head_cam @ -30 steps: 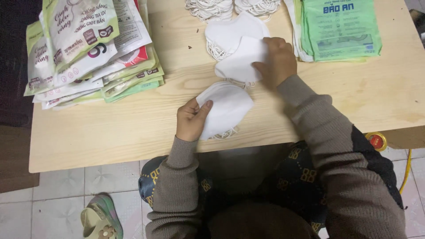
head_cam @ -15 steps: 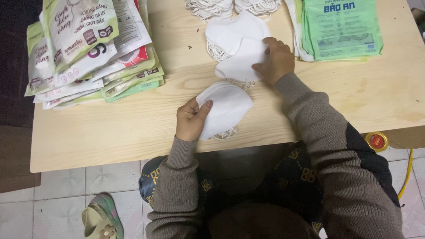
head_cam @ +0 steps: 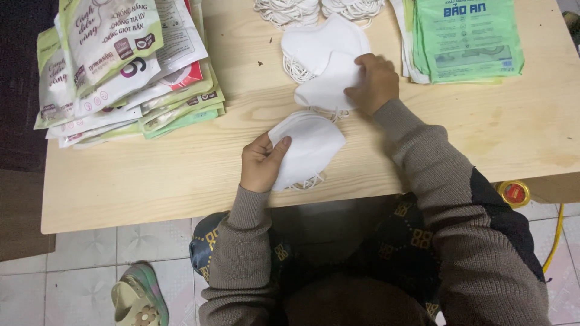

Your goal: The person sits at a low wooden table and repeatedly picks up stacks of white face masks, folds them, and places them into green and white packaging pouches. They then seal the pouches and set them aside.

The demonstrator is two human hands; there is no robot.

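Nearest the person, the left hand [head_cam: 261, 164] pinches the left edge of a small stack of white masks [head_cam: 308, 148] lying on the wooden surface [head_cam: 151, 181], thumb on top and fingers curled underneath, so the hand is closed on the stack. The stack sits close to the near edge, its long axis running from near-left to far-right, the rounded nose end pointing away toward the far right. White ear loops [head_cam: 305, 181] spill out from under its near side. The grip covers only one corner, so the loose layers could fan apart or slide off the near edge, and the trailing loops could snag on each other.

A little farther, the right hand [head_cam: 374, 83] grips a single white mask [head_cam: 329, 87], fingers wrapped over its right end. This mask lies almost crosswise, its long axis left to right with a slight tilt, the narrow end pointing left toward the stack. It overlaps a pile of more masks [head_cam: 323, 39] beyond it, so lifting it could drag a neighbour or a tangled loop along.

At the far left lies a heap of printed packets [head_cam: 121, 66]; at the far right, a stack of green packets [head_cam: 468, 36]. Bundles of white elastic [head_cam: 287, 9] lie along the far edge.
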